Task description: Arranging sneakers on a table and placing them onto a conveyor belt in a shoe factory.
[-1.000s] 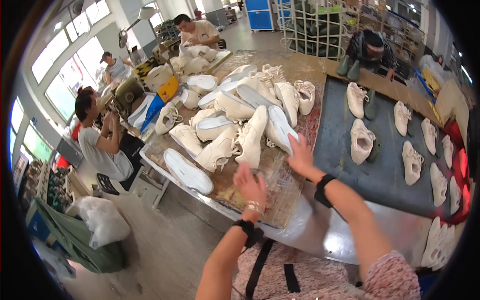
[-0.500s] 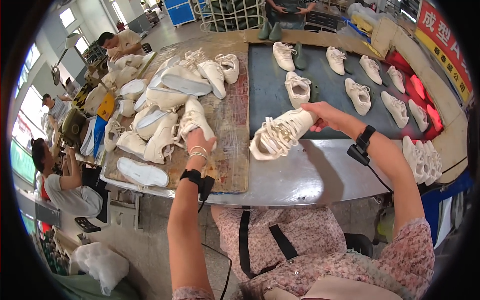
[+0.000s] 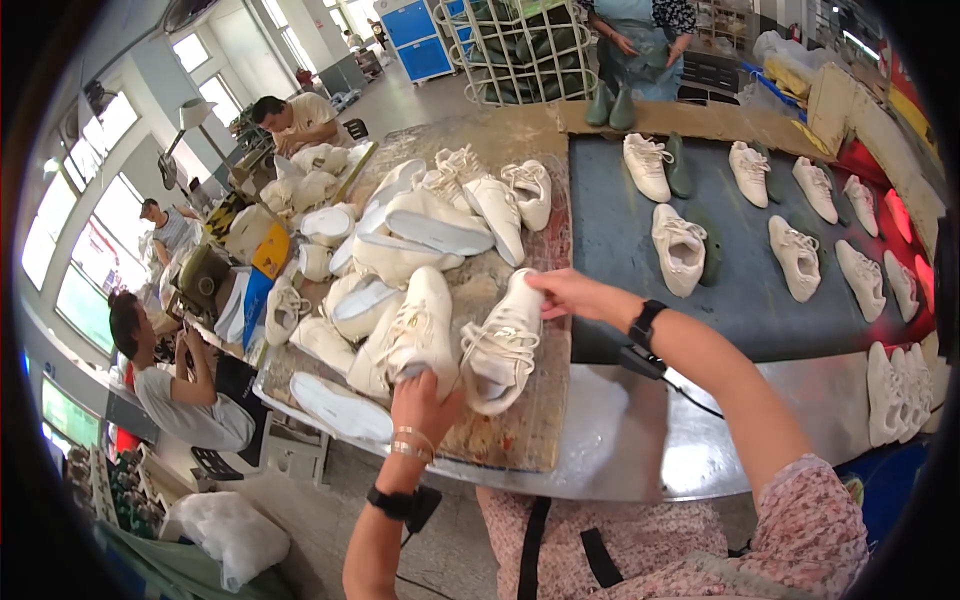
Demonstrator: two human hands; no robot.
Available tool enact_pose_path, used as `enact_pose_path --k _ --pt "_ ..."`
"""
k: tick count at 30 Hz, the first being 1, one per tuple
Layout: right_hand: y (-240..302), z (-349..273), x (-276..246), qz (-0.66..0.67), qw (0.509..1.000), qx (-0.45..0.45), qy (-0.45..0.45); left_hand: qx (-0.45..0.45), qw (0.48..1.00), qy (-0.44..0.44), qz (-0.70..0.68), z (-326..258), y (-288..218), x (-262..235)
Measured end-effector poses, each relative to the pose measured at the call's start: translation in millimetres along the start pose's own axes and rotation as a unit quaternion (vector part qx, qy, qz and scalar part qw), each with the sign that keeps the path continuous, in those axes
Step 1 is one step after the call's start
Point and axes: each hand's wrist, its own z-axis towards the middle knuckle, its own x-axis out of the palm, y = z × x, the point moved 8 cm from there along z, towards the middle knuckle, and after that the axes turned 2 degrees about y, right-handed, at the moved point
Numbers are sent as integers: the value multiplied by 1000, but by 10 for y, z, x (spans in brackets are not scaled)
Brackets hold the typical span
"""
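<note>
My right hand (image 3: 568,296) grips the heel of a white laced sneaker (image 3: 500,345) that lies sole down on the brown mat (image 3: 520,440). My left hand (image 3: 422,398) clasps the toe end of a second white sneaker (image 3: 418,328) right beside it, at the near edge of a heap of white sneakers (image 3: 400,250). The two shoes lie side by side, almost touching. Both wrists carry dark bands.
A dark conveyor belt (image 3: 620,230) on the right carries several white sneakers (image 3: 680,250) in rows. A metal table edge (image 3: 640,440) lies near me. People sit at the left (image 3: 170,390) and far left (image 3: 295,115); another stands at the far end (image 3: 640,30).
My right hand brought a sneaker from the metal edge onto the mat beside the heap. My left hand shifted from the mat to grasp a neighbouring sneaker. The view turned left.
</note>
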Motion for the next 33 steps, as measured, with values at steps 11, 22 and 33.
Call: enact_pose_path --k 11,22,33 --pt "1001 1466 -766 -602 748 -177 -216 51 994 -93 -23 -271 -684 -282" --pt "14 -2343 -450 -578 803 -76 -119 152 968 -91 -176 -285 -1926 394" --pt "-1111 -3815 -142 -599 795 -29 -94 300 932 170 -109 -1370 -2875 1118"
